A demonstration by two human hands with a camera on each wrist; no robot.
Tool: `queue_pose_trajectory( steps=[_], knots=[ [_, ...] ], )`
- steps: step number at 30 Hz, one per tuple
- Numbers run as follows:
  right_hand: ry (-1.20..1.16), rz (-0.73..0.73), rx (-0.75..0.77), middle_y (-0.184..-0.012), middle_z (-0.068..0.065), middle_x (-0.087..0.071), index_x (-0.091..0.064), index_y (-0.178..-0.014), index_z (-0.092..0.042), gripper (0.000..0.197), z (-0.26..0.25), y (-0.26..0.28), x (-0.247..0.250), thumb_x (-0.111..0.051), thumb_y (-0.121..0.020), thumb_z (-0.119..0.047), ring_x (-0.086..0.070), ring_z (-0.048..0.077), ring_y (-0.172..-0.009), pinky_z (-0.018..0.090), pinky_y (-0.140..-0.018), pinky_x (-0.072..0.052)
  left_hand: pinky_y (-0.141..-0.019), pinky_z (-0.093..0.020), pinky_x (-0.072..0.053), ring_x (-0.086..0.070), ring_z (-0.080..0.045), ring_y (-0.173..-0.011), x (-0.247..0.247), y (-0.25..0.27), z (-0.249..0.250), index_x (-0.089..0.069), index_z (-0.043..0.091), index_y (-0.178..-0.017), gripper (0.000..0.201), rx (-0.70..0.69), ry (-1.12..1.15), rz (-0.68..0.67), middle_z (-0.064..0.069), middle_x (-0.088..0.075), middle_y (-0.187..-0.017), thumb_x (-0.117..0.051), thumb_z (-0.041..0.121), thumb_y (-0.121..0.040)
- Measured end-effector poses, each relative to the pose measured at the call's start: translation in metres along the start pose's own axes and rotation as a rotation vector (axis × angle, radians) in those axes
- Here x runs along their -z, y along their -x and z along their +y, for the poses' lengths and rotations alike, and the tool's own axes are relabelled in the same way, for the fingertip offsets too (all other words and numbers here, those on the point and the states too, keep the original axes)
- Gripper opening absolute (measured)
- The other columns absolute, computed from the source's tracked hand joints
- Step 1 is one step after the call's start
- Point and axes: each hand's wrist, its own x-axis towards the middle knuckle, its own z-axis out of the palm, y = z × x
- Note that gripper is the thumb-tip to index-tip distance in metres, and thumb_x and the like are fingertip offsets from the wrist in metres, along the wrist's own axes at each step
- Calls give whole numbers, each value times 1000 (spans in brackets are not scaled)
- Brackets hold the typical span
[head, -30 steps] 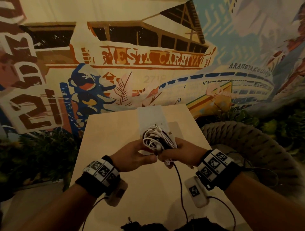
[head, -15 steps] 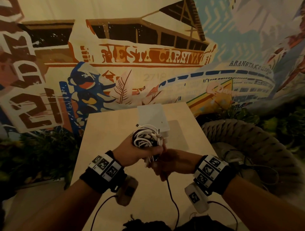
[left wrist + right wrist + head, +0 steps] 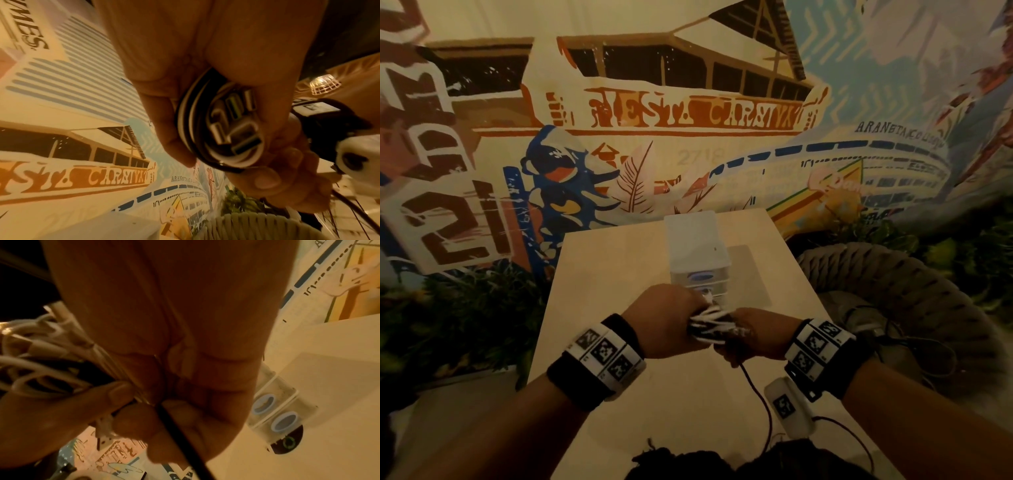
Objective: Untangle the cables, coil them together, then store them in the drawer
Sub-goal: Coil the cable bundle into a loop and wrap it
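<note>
A coil of white and black cables (image 3: 710, 324) is held between both hands above the table. My left hand (image 3: 671, 322) grips the coil's left side; in the left wrist view the coil (image 3: 218, 126) with several USB plugs sits inside its curled fingers. My right hand (image 3: 753, 337) grips the coil's right side and pinches a loose black cable end (image 3: 180, 434) that hangs down toward me (image 3: 756, 394). The white cable loops (image 3: 41, 369) show at the left of the right wrist view. A small white drawer unit (image 3: 697, 255) stands just behind the hands, its drawers closed.
The pale wooden table (image 3: 619, 260) stands against a painted mural wall. A woven rope chair (image 3: 893, 294) is at the right, with plants on both sides. The drawer fronts (image 3: 275, 412) carry round blue handles.
The hands have moved down and toward me with the coil, which now lies flatter between them. The drawer unit behind them has come into full view.
</note>
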Motion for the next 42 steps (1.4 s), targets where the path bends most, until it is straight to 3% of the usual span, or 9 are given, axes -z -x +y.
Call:
queue_pose_trajectory(
  steps=[4,7,11,19,23,26,33,37,42],
  knots=[
    [23,46,-52,-99,-4,-73,-71,-105,-17,19,0,3,9,-76,-87,-12,-63,-1,-82,15,-80,-45,-79,-36,-59,-68,-20,-98,-6,1,6,-72,29,-111,28,-97,-93,114,8,-71,-108,-69,42,-87],
    [-130,36,47,-123,11,-70,-65,-127,-8,34,-3,1,9,-66,-96,-21,-67,16,-101,30,-89,-55,-65,-34,-62,-71,-21,-95,-9,3,5,-73,27,-109,38,-103,-112,212,6,-73,-104,-85,30,-73],
    [-254,26,12,-115,20,-72,-66,-126,-6,31,-13,2,13,-50,-104,-22,-70,31,-96,39,-85,-58,-60,-35,-62,-72,-25,-86,-5,1,-3,-75,23,-103,42,-82,-137,234,2,-75,-97,-91,27,-65],
    [-277,-146,-55,-127,32,-62,-63,-126,3,61,-18,0,12,-47,-92,-46,-62,44,-111,48,-100,-48,-74,-30,-48,-59,-20,-111,-9,0,1,-60,28,-127,32,8,-248,-1,5,-66,-120,-54,35,-97],
    [-2,-178,-70,-114,13,-72,-62,-130,-13,51,-27,-4,9,-69,-89,-43,-69,30,-104,42,-96,-56,-71,-27,-42,-61,-20,-109,-10,0,9,-55,32,-135,36,36,-270,-33,6,-67,-119,-49,38,-99],
    [326,-132,-59,-88,-4,-74,-72,-107,-29,28,-44,-3,-1,-82,-81,-35,-72,16,-90,38,-90,-60,-66,-27,-40,-64,-23,-97,-8,0,14,-60,27,-124,30,30,-296,-95,3,-69,-109,-47,41,-100],
    [648,41,-47,-72,0,-71,-74,-94,-18,24,-43,-20,-22,-81,-76,-32,-69,16,-66,31,-71,-62,-59,-25,-33,-52,-19,-68,-8,-1,13,-65,24,-100,20,185,-303,-176,2,-66,-84,-49,35,-97],
    [689,43,-5,-70,0,-69,-67,-71,-26,15,-45,-18,-19,-76,-81,-34,-68,16,-64,32,-73,-60,-59,-25,-43,-62,-19,-73,-11,2,7,-69,24,-97,17,210,-190,-102,4,-68,-84,-54,33,-92],
    [634,45,94,-70,-5,-69,-65,-76,-34,13,-44,-5,-13,-77,-82,-31,-67,12,-64,30,-70,-60,-72,-26,-53,-69,-19,-88,-14,9,3,-69,34,-115,33,154,-43,42,8,-73,-101,-64,49,-86]
  ],
)
